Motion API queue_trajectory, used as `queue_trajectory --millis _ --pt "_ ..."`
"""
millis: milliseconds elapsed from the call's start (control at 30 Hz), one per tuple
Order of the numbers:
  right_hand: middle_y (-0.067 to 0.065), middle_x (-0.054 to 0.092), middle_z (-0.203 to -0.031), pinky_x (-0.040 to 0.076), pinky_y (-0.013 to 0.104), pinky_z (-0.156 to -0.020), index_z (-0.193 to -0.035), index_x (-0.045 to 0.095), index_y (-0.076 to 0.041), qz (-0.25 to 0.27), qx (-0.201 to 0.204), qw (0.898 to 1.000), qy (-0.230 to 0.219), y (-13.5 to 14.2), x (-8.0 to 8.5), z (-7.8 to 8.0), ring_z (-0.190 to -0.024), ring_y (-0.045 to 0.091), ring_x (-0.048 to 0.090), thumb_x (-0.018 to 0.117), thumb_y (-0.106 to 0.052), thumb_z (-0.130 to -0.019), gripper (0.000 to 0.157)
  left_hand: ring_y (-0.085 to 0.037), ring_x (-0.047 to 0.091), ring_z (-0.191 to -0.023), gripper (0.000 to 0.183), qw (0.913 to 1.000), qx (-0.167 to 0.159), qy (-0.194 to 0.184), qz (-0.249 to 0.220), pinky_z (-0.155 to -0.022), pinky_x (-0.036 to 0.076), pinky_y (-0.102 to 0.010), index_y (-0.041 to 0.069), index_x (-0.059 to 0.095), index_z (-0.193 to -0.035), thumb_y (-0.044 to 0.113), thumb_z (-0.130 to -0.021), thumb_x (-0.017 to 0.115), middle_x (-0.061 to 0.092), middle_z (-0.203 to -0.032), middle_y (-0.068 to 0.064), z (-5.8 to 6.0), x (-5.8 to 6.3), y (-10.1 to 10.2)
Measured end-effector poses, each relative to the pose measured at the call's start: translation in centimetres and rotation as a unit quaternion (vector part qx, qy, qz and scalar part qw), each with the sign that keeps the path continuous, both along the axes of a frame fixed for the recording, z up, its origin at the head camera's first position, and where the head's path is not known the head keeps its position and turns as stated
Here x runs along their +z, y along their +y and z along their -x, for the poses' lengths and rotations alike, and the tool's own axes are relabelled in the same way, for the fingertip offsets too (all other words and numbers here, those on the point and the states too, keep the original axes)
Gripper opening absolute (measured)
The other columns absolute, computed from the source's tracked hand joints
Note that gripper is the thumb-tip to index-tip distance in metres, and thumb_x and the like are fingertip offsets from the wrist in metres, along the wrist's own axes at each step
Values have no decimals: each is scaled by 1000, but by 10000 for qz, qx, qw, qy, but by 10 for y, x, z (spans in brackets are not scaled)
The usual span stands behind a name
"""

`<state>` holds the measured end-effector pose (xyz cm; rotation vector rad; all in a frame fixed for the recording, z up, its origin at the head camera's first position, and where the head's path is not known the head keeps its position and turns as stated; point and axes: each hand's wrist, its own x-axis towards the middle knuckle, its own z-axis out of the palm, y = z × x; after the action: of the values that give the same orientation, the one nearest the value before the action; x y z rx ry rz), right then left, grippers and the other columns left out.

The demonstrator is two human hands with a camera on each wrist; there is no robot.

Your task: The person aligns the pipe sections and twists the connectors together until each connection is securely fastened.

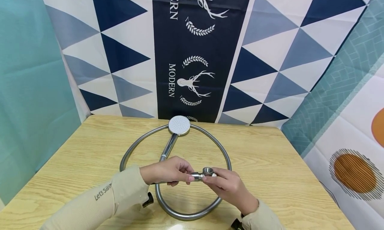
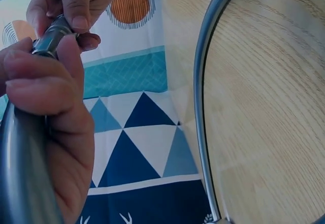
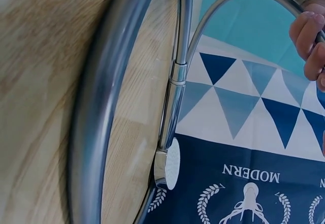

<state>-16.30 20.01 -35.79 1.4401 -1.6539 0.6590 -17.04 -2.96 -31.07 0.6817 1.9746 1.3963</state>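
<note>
In the head view my left hand (image 1: 172, 170) grips the end of a grey metal shower hose, close behind its chrome connector (image 1: 196, 176). My right hand (image 1: 226, 183) pinches a small metal fitting (image 1: 208, 171), whose threaded round opening faces up. Connector and fitting meet end to end between the hands, above the table. The left wrist view shows the hose (image 2: 23, 168) running through the curled fingers of the left hand (image 2: 68, 117), with the right hand (image 2: 76, 0) at the far end of the connector. Fingers partly cover the joint.
The hose (image 1: 186, 217) loops over the wooden table (image 1: 264, 163). Within the loop a hand shower with a round white face (image 1: 179, 124) and chrome handle (image 1: 169, 146) lies, its head toward the back edge. Patterned cloth (image 1: 192, 56) hangs behind the table.
</note>
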Motion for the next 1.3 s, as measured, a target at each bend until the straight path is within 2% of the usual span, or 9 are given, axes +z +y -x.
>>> queue_trajectory --millis 167,300,467,633,800,967,1167,1300 --pt "18 67 -84 53 21 -64 -91 68 0 18 27 9998 -217 1 -2 0 -70 23 67 57 -11 -97 16 -6 35 -42 7 9995 259 198 10 -41 30 -18 -3 63 -91 2 -87 68 52 -66 1 -3 0 1" --pt "18 67 -85 52 20 -62 -92 68 -1 9 -2 9996 -292 1 -1 -1 -70 21 66 57 -11 -97 16 -7 35 -42 10 9992 281 294 -23 -41 30 -18 -1 60 -89 1 -86 70 52 -68 1 -2 1 1" --pt "17 67 -85 51 19 -61 -93 68 -2 20 -55 9995 -312 1 0 -1 -70 21 66 57 -12 -97 16 -6 37 -43 11 9995 97 303 -39 -41 31 -18 -2 60 -93 1 -87 69 52 -70 0 1 2 -1" --pt "15 67 -85 51 19 -63 -94 68 -3 -64 -10 9993 -373 0 0 -1 -70 19 66 57 -13 -97 15 -5 40 -42 21 9996 -271 14 123 -42 33 -18 -7 63 -109 9 -96 59 64 -71 -4 4 1 -4" --pt "14 67 -85 52 19 -65 -94 68 -3 -140 17 9991 -394 -2 -1 -2 -70 17 66 58 -13 -97 14 -5 40 -43 24 9993 -344 -145 88 -42 34 -17 -9 64 -107 9 -100 51 67 -73 -6 4 0 -8" --pt "14 67 -83 51 17 -62 -92 68 -3 -127 10 9992 -369 -3 -1 0 -68 16 64 58 -13 -97 15 -4 37 -42 18 9995 -299 -3 -96 -42 32 -18 -9 63 -106 4 -96 55 61 -70 0 5 -2 -10" --pt "14 66 -83 49 15 -60 -91 68 -3 -66 -29 9993 -355 -5 -1 1 -67 17 64 58 -13 -97 15 -5 35 -42 8 9995 -87 260 -146 -41 30 -18 -3 63 -96 0 -89 65 56 -67 1 5 -2 -10" --pt "14 66 -83 49 16 -60 -92 69 -3 -87 -59 9991 -420 -6 -3 -1 -67 17 64 59 -14 -96 15 -6 36 -42 13 9990 57 392 -188 -40 31 -18 0 61 -90 -4 -83 71 54 -67 1 4 -4 -12"
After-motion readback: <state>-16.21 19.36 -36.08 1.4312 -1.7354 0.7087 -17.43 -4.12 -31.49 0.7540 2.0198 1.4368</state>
